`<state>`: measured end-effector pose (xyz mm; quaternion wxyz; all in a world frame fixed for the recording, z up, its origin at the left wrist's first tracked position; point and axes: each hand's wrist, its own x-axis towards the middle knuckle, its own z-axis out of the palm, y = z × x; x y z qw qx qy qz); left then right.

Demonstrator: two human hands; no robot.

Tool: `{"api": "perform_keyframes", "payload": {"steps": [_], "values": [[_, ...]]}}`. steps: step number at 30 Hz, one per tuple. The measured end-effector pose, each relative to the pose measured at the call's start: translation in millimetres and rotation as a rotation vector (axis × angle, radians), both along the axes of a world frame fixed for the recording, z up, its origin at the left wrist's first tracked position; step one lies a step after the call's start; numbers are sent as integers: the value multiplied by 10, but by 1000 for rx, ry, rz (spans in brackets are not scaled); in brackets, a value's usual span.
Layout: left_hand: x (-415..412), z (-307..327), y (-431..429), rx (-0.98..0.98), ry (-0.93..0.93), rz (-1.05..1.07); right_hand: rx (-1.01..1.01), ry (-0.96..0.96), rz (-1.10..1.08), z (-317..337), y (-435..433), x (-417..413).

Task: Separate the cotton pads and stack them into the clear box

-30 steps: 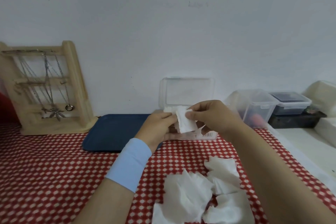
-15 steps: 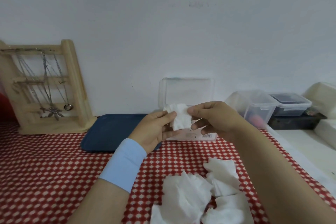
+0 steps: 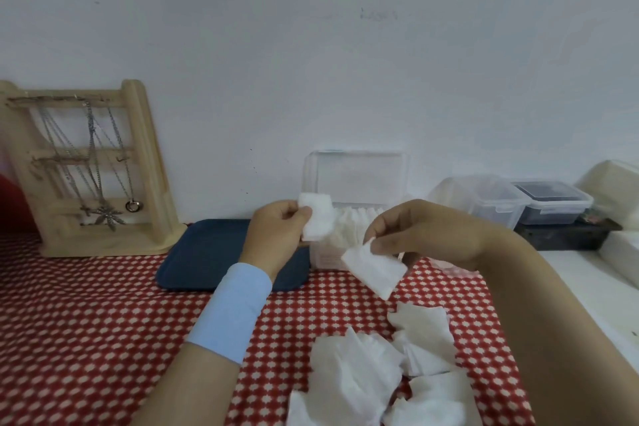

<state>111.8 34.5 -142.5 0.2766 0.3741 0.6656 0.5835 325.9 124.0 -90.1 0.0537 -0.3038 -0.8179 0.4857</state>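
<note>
My left hand [image 3: 276,235] pinches one white cotton pad [image 3: 318,218] just left of the clear box [image 3: 356,180]. My right hand [image 3: 425,232] pinches a second pad [image 3: 375,268], which hangs tilted in front of the box. The box stands against the wall with its lid up, and several pads [image 3: 352,225] stand on edge inside it. A loose pile of pads [image 3: 383,373] lies on the red checked cloth near me.
A dark blue tray [image 3: 207,252] lies left of the box. A wooden jewellery stand [image 3: 90,169] with chains is at the far left. Clear lidded containers [image 3: 511,204] and a black tray [image 3: 567,235] sit to the right, beside a white surface [image 3: 594,287].
The pad held by both hands has come apart into two. My right hand has drawn one piece down and to the right; my left keeps the other.
</note>
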Motion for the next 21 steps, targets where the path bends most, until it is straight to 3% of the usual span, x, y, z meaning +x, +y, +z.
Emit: {"api": "perform_keyframes", "payload": {"steps": [1,3,5,8,13,21], "values": [[-26,20,7,35,-61,-15,109,-58,-24,-6,-8,-20],[-29,68,2,113,-388,-198,270,-121,-104,-29,-23,-101],[-10,52,-4,72,-515,-409,259,-91,-172,-51,-48,-160],[41,-3,-7,-86,-372,-512,167,-32,-252,-54,-56,-163],[5,29,-42,-269,-132,-361,201,-29,-371,-35,-27,-107],[87,47,12,-10,-237,-110,42,67,-275,49,-51,-36]]}}
